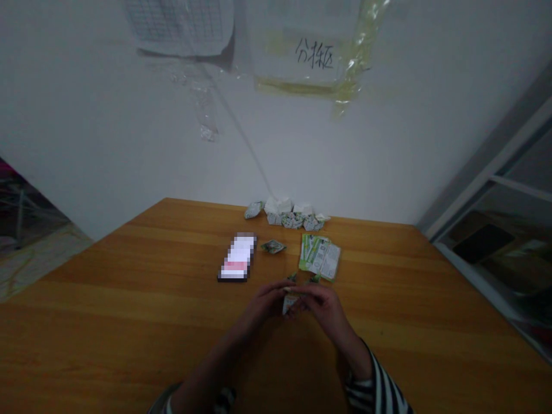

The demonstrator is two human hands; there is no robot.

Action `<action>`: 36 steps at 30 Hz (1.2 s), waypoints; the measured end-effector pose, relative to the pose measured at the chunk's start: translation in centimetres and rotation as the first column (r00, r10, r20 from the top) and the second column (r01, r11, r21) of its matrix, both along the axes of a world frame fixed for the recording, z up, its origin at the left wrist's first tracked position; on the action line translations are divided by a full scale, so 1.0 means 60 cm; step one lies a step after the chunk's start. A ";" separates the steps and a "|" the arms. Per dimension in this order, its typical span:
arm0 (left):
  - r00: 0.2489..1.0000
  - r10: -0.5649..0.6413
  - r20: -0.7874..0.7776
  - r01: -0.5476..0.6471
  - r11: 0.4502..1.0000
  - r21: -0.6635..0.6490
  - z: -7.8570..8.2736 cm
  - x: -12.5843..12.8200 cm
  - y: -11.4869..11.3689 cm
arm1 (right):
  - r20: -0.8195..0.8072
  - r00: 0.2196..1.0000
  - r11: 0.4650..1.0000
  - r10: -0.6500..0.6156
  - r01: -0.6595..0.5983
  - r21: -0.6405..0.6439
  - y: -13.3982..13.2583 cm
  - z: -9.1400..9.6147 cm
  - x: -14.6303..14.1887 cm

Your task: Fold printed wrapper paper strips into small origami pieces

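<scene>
My left hand (pixel 264 303) and my right hand (pixel 324 306) meet above the wooden table (pixel 129 299), both with fingers pinched on a small folded paper piece (pixel 290 302) printed white and green. Its lower part shows between the hands; the rest is hidden by my fingers. Just beyond my hands lies a stack of flat green-and-white printed sheets (pixel 319 257). One small folded paper piece (pixel 273 246) lies alone to the left of that stack. A pile of several folded paper pieces (pixel 288 214) sits at the table's far edge by the wall.
A phone (pixel 237 257) lies face up left of the lone folded piece. A white wall (pixel 86 144) rises behind the table, with taped plastic sheets and a handwritten label (pixel 314 56). A metal shelf frame (pixel 495 172) stands at the right.
</scene>
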State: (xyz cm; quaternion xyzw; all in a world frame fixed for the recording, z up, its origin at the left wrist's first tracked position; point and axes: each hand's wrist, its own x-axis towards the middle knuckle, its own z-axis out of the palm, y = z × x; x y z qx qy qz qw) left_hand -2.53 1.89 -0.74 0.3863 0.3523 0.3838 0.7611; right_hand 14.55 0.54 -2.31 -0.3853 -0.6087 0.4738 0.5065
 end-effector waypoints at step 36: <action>0.927 0.015 -0.374 0.028 0.994 0.108 -0.006 0.004 -0.001 | 0.040 0.987 0.962 -0.156 0.161 -0.222 0.013 -0.017 0.008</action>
